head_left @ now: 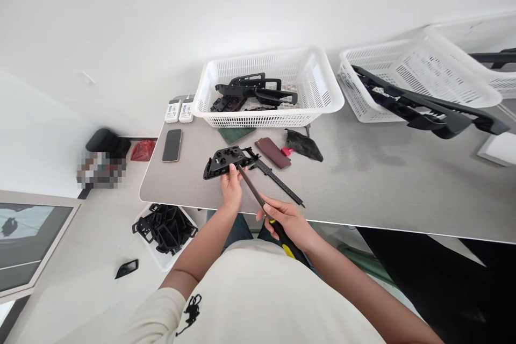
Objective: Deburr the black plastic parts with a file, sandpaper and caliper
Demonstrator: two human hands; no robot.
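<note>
Gripping a black plastic trim piece (223, 161) in our left hand (231, 189) just above the table (363, 188), we close our right hand (287, 221) around a file (253, 189), its tip set against the piece for steadiness

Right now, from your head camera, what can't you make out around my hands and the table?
Head view:
- Black plastic part: underside hidden by the left hand.
- Caliper: scale too small to read.
- Two white boxes: labels too small.
- Floor item: pixelated.
- Far-right basket: cut off by the frame edge.
</note>
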